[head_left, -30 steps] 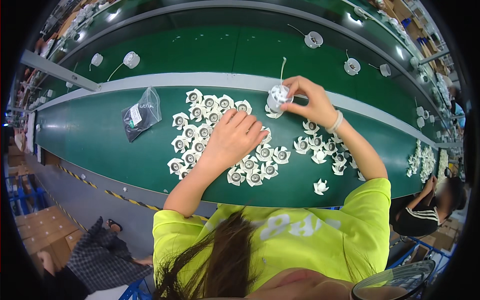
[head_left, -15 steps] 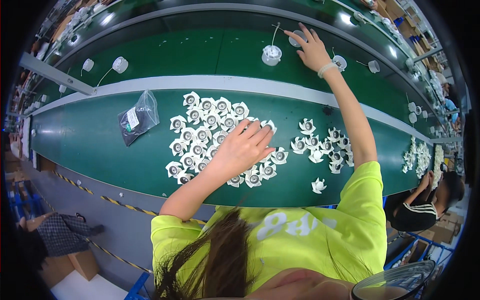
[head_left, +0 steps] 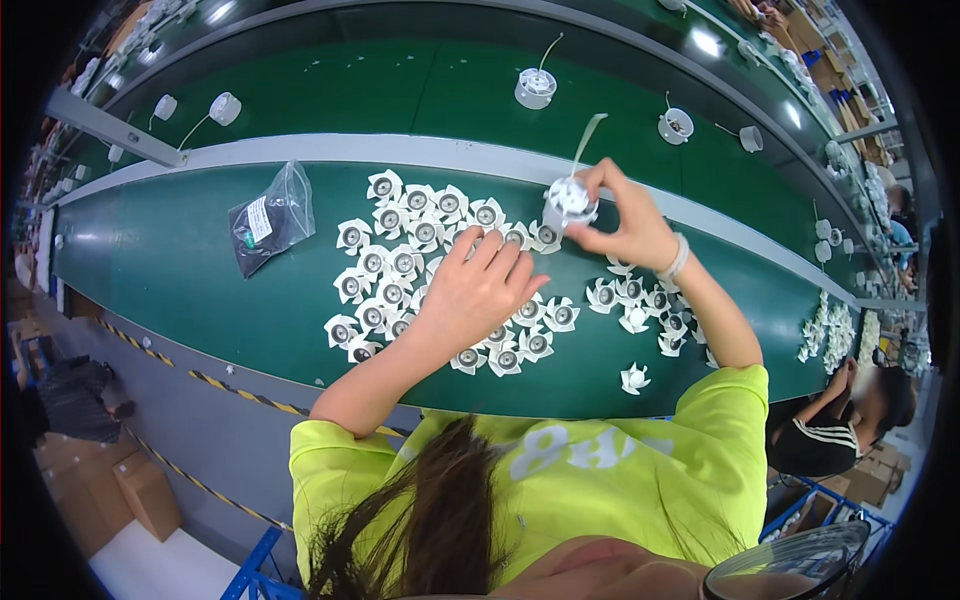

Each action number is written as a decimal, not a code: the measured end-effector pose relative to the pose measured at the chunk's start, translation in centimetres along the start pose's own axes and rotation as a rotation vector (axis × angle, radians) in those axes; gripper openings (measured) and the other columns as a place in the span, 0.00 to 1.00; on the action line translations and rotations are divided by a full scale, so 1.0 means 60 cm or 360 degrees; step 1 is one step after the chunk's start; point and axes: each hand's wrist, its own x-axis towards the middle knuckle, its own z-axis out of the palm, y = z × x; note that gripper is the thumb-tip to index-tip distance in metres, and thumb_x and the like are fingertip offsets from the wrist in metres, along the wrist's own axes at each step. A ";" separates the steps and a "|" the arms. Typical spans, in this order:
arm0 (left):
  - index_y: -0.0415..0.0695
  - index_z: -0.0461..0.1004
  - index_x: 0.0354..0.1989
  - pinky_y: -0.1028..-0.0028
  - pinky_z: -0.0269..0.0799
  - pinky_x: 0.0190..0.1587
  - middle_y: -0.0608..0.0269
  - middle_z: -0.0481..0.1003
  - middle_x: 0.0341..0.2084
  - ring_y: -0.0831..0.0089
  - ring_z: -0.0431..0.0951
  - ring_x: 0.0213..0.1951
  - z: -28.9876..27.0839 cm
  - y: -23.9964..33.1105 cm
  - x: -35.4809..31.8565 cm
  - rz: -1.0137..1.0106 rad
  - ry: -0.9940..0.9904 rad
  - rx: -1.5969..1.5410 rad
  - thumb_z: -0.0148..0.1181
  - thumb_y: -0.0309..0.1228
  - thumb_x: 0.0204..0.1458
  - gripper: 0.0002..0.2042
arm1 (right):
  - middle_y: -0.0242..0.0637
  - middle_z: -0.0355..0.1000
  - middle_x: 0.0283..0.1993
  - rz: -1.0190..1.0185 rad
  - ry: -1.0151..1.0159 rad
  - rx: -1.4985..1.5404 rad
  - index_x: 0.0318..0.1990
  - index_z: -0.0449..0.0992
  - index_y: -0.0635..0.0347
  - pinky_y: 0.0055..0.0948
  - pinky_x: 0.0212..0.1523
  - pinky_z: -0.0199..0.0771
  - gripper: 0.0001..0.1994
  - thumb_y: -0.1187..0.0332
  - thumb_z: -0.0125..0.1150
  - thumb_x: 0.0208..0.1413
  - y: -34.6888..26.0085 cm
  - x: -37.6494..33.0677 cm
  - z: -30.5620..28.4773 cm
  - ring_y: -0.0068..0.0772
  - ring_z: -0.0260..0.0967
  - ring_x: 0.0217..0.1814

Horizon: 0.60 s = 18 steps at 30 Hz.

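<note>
Green bench (head_left: 170, 265) on a busy factory floor, edged at the back by a pale metal rail (head_left: 350, 150), with a wide green belt (head_left: 390, 85) beyond. Pinched in the right-hand grip (head_left: 638, 225), between thumb and fingers: a white cup (head_left: 568, 207), with a pale wire (head_left: 590, 137) sticking up from its top. Close by, at the upper right edge of a large spread on the bench, small white fans (head_left: 424, 234) with round gray centers. Over the middle of that spread, palm down, the left-hand grip (head_left: 468, 297), fingers bent and a little parted, fingertips among the blades; impossible to tell whether pinching a fan or only resting. Farther right, partly behind the right forearm (head_left: 720, 320), a smaller cluster (head_left: 630, 291) of similar fans, and nearer the front edge, a single fan (head_left: 634, 378) lying apart. Left of the large spread, a clear plastic bag (head_left: 268, 222) with dark contents and a white label. Along the belt, well apart, more cups (head_left: 535, 92) with wires. Far right, another person (head_left: 825, 447) in a black top with white stripes. Lower left, cardboard boxes (head_left: 150, 497) beside black-and-yellow floor tape (head_left: 245, 396).
</note>
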 end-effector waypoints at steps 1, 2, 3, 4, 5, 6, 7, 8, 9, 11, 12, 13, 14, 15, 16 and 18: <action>0.41 0.76 0.38 0.64 0.67 0.56 0.58 0.74 0.40 0.63 0.71 0.42 0.002 0.000 -0.001 -0.0018 0.0002 0.0000 0.63 0.38 0.57 0.12 | 0.39 0.76 0.49 -0.0051 -0.0059 -0.0027 0.44 0.67 0.55 0.30 0.53 0.73 0.21 0.70 0.75 0.46 -0.001 -0.007 0.010 0.37 0.75 0.48; 0.41 0.76 0.38 0.64 0.67 0.56 0.58 0.74 0.40 0.63 0.71 0.42 0.003 0.000 -0.001 -0.0019 -0.0001 -0.0001 0.63 0.38 0.57 0.12 | 0.39 0.76 0.49 -0.0050 -0.0059 -0.0025 0.44 0.67 0.55 0.30 0.53 0.73 0.21 0.70 0.75 0.46 0.000 -0.011 0.016 0.37 0.75 0.48; 0.41 0.76 0.38 0.64 0.67 0.56 0.60 0.75 0.40 0.64 0.72 0.43 0.003 -0.001 -0.001 -0.0050 -0.0012 0.0016 0.64 0.37 0.56 0.11 | 0.39 0.76 0.50 -0.0068 -0.0061 -0.0109 0.45 0.68 0.55 0.31 0.53 0.73 0.22 0.70 0.76 0.46 0.002 -0.015 0.022 0.38 0.75 0.48; 0.42 0.76 0.38 0.64 0.67 0.55 0.61 0.75 0.41 0.65 0.72 0.43 0.004 -0.001 -0.001 -0.0081 -0.0023 0.0033 0.64 0.36 0.55 0.11 | 0.38 0.76 0.50 -0.0086 -0.0063 -0.0194 0.46 0.68 0.55 0.32 0.53 0.73 0.23 0.69 0.76 0.45 0.004 -0.018 0.028 0.39 0.75 0.48; 0.43 0.76 0.38 0.65 0.67 0.55 0.62 0.75 0.41 0.66 0.72 0.43 0.004 -0.001 -0.001 -0.0111 -0.0033 0.0050 0.65 0.35 0.55 0.10 | 0.38 0.76 0.50 -0.0105 -0.0065 -0.0279 0.47 0.69 0.55 0.33 0.53 0.73 0.23 0.68 0.77 0.45 0.005 -0.020 0.033 0.40 0.74 0.48; 0.43 0.76 0.39 0.65 0.67 0.55 0.64 0.75 0.42 0.67 0.72 0.44 0.004 -0.002 -0.002 -0.0142 -0.0042 0.0067 0.66 0.34 0.54 0.10 | 0.38 0.76 0.50 -0.0124 -0.0067 -0.0365 0.48 0.70 0.56 0.34 0.54 0.73 0.24 0.68 0.77 0.44 0.006 -0.021 0.035 0.41 0.74 0.48; 0.43 0.76 0.39 0.65 0.67 0.55 0.64 0.75 0.42 0.67 0.72 0.44 0.004 -0.001 -0.001 -0.0141 -0.0043 0.0066 0.66 0.34 0.54 0.10 | 0.38 0.76 0.50 -0.0122 -0.0067 -0.0365 0.48 0.70 0.56 0.34 0.54 0.73 0.24 0.68 0.77 0.44 0.007 -0.020 0.034 0.41 0.74 0.48; 0.43 0.76 0.39 0.65 0.67 0.55 0.64 0.75 0.42 0.67 0.72 0.44 0.004 -0.001 -0.001 -0.0138 -0.0048 0.0076 0.66 0.34 0.54 0.10 | 0.38 0.75 0.50 -0.0110 -0.0051 -0.0371 0.50 0.71 0.56 0.34 0.54 0.73 0.26 0.68 0.78 0.44 0.010 -0.017 0.031 0.42 0.74 0.48; 0.43 0.76 0.39 0.65 0.67 0.55 0.64 0.75 0.42 0.67 0.72 0.44 0.003 -0.001 -0.001 -0.0135 -0.0052 0.0086 0.66 0.34 0.54 0.10 | 0.37 0.75 0.50 -0.0097 -0.0036 -0.0378 0.51 0.71 0.56 0.34 0.54 0.73 0.27 0.67 0.78 0.44 0.013 -0.014 0.027 0.42 0.73 0.48; 0.43 0.76 0.38 0.66 0.67 0.55 0.64 0.75 0.42 0.67 0.72 0.44 0.002 -0.001 -0.001 -0.0129 -0.0061 0.0105 0.66 0.34 0.54 0.10 | 0.37 0.75 0.49 -0.0073 -0.0007 -0.0392 0.55 0.72 0.56 0.35 0.54 0.73 0.29 0.67 0.78 0.43 0.016 -0.011 0.023 0.42 0.72 0.48; 0.43 0.76 0.38 0.66 0.67 0.55 0.64 0.75 0.42 0.67 0.72 0.44 0.002 -0.001 -0.002 -0.0127 -0.0061 0.0103 0.66 0.34 0.54 0.10 | 0.37 0.75 0.49 -0.0070 -0.0006 -0.0393 0.55 0.72 0.56 0.35 0.54 0.73 0.29 0.67 0.78 0.43 0.016 -0.011 0.025 0.42 0.72 0.48; 0.43 0.76 0.38 0.65 0.67 0.55 0.64 0.75 0.42 0.67 0.72 0.44 0.002 -0.001 -0.003 -0.0127 -0.0067 0.0091 0.66 0.34 0.54 0.10 | 0.37 0.75 0.50 -0.0122 -0.0016 -0.0426 0.57 0.72 0.56 0.35 0.55 0.73 0.31 0.66 0.78 0.44 0.017 -0.010 0.031 0.42 0.72 0.49; 0.43 0.76 0.38 0.65 0.67 0.55 0.64 0.75 0.42 0.67 0.72 0.44 0.003 -0.001 -0.003 -0.0127 -0.0074 0.0080 0.66 0.34 0.54 0.10 | 0.37 0.75 0.51 -0.0173 -0.0025 -0.0460 0.58 0.72 0.56 0.36 0.56 0.72 0.32 0.66 0.78 0.44 0.018 -0.010 0.037 0.42 0.72 0.50; 0.43 0.76 0.39 0.65 0.67 0.55 0.64 0.75 0.42 0.67 0.72 0.44 0.003 -0.001 -0.004 -0.0126 -0.0081 0.0067 0.66 0.34 0.54 0.10 | 0.37 0.75 0.52 -0.0223 -0.0035 -0.0493 0.59 0.72 0.55 0.36 0.56 0.72 0.33 0.65 0.78 0.44 0.020 -0.010 0.043 0.42 0.71 0.51; 0.43 0.76 0.39 0.65 0.67 0.55 0.64 0.75 0.42 0.67 0.72 0.44 0.003 -0.001 -0.006 -0.0125 -0.0088 0.0054 0.66 0.34 0.54 0.10 | 0.37 0.75 0.52 -0.0272 -0.0044 -0.0526 0.61 0.71 0.55 0.36 0.57 0.71 0.34 0.65 0.78 0.44 0.021 -0.011 0.045 0.41 0.71 0.52; 0.43 0.76 0.40 0.65 0.67 0.55 0.64 0.75 0.43 0.66 0.72 0.45 0.007 -0.002 -0.008 -0.0116 -0.0115 0.0020 0.66 0.35 0.54 0.10 | 0.38 0.74 0.55 -0.0310 0.0047 -0.0677 0.62 0.71 0.55 0.38 0.59 0.70 0.35 0.62 0.77 0.44 0.042 0.013 0.030 0.42 0.71 0.56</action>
